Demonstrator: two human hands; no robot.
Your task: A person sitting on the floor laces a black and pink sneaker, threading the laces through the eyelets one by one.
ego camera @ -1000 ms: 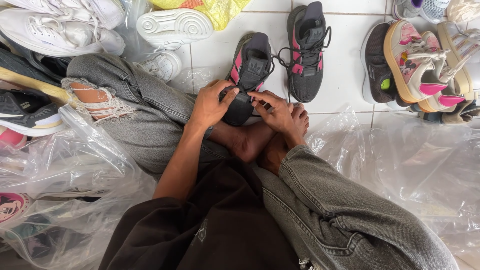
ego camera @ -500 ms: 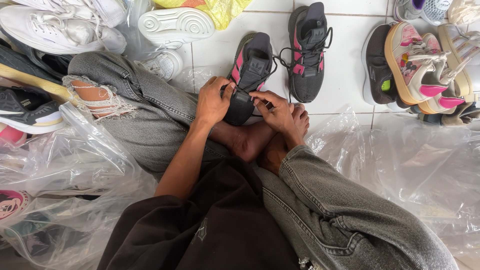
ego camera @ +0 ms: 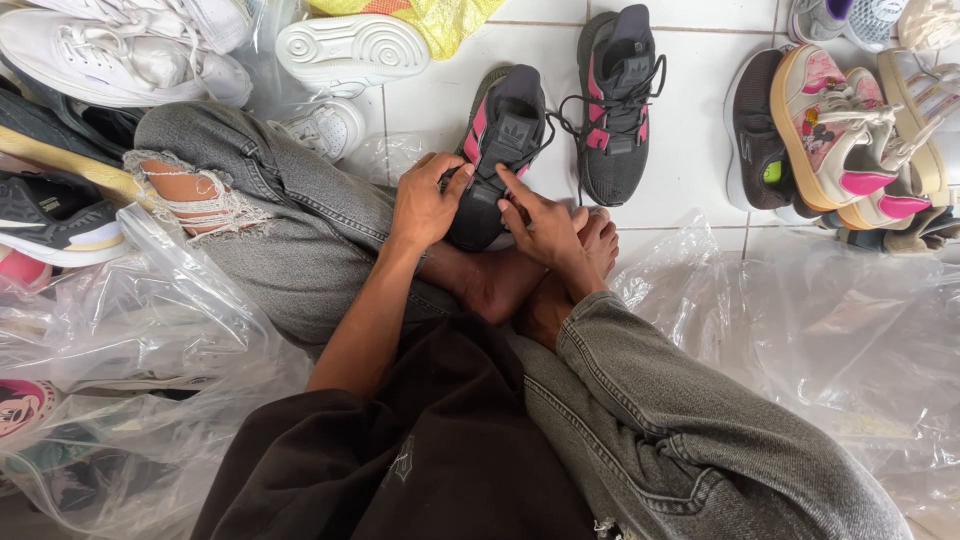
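I sit cross-legged on a white tiled floor [ego camera: 690, 130]. A black sneaker with pink stripes [ego camera: 500, 140] rests toe-down in front of my bare feet. My left hand [ego camera: 425, 205] holds its left side near the laces, fingers curled on the upper. My right hand [ego camera: 535, 215] pinches at the laces on the right side. The matching black and pink sneaker [ego camera: 615, 100] lies just to the right, its black laces loose on the tile.
White sneakers [ego camera: 110, 50] and a white sole [ego camera: 350, 45] lie at the upper left. Dark and colourful shoes [ego camera: 830, 140] are stacked at the upper right. Clear plastic bags [ego camera: 820, 330] spread at both sides. A yellow bag [ego camera: 430, 18] lies at the top.
Both hands have shifted slightly on the sneaker's laces; the fingers of my right hand now press closer to the tongue. The shoe stays in place.
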